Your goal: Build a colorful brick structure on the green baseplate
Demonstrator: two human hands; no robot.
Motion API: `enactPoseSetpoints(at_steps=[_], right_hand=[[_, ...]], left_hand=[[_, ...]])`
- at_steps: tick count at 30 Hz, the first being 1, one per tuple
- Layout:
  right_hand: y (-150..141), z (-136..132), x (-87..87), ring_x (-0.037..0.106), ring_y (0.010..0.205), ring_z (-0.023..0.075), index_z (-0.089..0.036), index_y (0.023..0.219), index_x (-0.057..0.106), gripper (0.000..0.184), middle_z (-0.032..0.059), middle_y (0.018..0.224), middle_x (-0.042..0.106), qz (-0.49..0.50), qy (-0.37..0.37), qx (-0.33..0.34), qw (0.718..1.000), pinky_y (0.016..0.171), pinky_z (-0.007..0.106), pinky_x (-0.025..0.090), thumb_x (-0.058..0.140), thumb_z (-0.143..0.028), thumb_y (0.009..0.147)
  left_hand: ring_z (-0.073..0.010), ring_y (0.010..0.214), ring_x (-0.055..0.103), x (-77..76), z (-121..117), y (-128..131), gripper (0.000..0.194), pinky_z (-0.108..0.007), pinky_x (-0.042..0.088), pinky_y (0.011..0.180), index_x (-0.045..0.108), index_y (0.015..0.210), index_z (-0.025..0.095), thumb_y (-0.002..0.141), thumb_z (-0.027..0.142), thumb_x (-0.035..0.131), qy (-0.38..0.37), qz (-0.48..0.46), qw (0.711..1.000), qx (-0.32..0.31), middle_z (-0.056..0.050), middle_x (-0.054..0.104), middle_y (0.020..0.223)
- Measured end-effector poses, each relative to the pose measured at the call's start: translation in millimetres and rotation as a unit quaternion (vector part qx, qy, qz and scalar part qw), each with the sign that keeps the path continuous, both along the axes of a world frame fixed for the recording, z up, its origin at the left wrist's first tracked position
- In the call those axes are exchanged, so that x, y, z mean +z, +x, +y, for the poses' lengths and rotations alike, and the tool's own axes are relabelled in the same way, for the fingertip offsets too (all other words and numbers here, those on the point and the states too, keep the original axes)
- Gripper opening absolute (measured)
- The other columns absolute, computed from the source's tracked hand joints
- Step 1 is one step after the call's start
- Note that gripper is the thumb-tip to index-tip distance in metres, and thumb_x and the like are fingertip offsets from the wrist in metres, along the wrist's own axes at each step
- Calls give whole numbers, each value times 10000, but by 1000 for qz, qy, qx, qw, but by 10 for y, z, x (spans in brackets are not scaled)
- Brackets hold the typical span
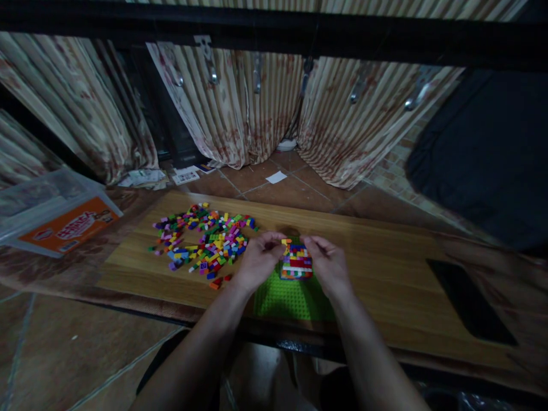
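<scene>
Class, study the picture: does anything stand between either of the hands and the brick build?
Nothing visible does. The left hand and right hand are at opposite sides of the build. The loose bricks lie beyond the left hand, off to the left, out of the way.

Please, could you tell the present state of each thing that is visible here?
Left hand, fingers bent, at the brick build's left side.
Right hand, fingers bent, at its right side.
Brick build, joined in layers, on the green baseplate.
Loose bricks, scattered on the wooden board.
Plastic box, open or closed unclear.
Black slab, lying flat.
Curtains, hanging.
White paper, on the floor.
</scene>
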State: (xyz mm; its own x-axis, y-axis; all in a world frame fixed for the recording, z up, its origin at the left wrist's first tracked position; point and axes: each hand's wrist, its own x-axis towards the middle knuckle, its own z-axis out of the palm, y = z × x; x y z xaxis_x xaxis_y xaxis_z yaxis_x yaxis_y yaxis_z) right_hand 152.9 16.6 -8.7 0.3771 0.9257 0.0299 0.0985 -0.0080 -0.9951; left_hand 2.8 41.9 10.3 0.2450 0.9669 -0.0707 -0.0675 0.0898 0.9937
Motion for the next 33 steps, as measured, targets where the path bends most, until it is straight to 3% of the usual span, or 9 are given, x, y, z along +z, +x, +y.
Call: enactPoseSetpoints(at_steps=[9, 20, 33], right_hand=[[-101, -86, 178, 630, 824, 189, -203, 773, 708, 203, 40, 830, 692, -161, 110, 57, 979, 783, 310, 465, 621, -381, 814], [-94, -79, 177, 621, 874, 185, -222, 746, 716, 142, 35, 875, 672, -93, 111, 61, 988, 824, 314, 459, 644, -336, 792], [14, -63, 116, 626, 871, 180, -254, 780, 754, 94, 29, 903, 680, 20, 117, 73, 990, 793, 331, 490, 703, -329, 754]], left_hand=[[-104, 649, 525, 34, -18, 20, 156, -210, 423, 610, 690, 859, 153, 740, 253, 678, 38, -31, 998, -41, 3, 605, 703], [-121, 724, 591, 102, -56, 24, 116, -234, 464, 710, 696, 813, 142, 714, 202, 700, 28, -69, 996, -42, -23, 675, 766], [-104, 664, 571, 146, -66, -23, 167, -226, 439, 662, 716, 822, 138, 681, 227, 731, -25, -109, 992, -64, -24, 677, 745]])
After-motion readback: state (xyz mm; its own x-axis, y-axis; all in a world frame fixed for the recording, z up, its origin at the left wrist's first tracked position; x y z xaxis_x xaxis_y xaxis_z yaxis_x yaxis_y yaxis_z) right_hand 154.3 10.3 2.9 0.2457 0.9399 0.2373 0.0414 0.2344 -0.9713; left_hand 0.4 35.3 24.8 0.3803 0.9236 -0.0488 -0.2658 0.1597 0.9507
